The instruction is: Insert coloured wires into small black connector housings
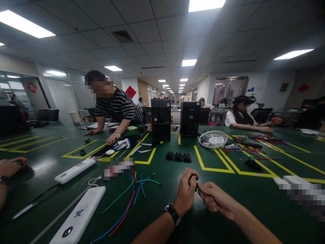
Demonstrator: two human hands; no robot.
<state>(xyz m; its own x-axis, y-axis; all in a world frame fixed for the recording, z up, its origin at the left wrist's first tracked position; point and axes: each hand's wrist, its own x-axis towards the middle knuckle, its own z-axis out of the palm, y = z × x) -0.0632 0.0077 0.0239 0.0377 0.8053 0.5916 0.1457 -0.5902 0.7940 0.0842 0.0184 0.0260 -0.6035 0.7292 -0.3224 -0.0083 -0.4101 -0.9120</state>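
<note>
My left hand (186, 191), with a dark watch at its wrist, is closed around a small black block-like part (194, 181). Facing it, my right hand (215, 198) pinches a thin blue wire-like piece (202, 192), its fingertips close against the black part. Whether the two pieces touch is hidden by my fingers. On the table beyond lies a black toothed strip of similar blocks (178, 156). Several loose wires in blue, red and green, among them a red wire (124, 217), spread out left of my hands.
A white power strip (80, 213) marked 26 lies near left, and another power strip (75, 171) behind it. Two black computer cases (161, 120) stand ahead. A white round basket (213, 139) and tangled wires (266, 139) are at right. A person in a striped shirt (122, 105) leans across the table.
</note>
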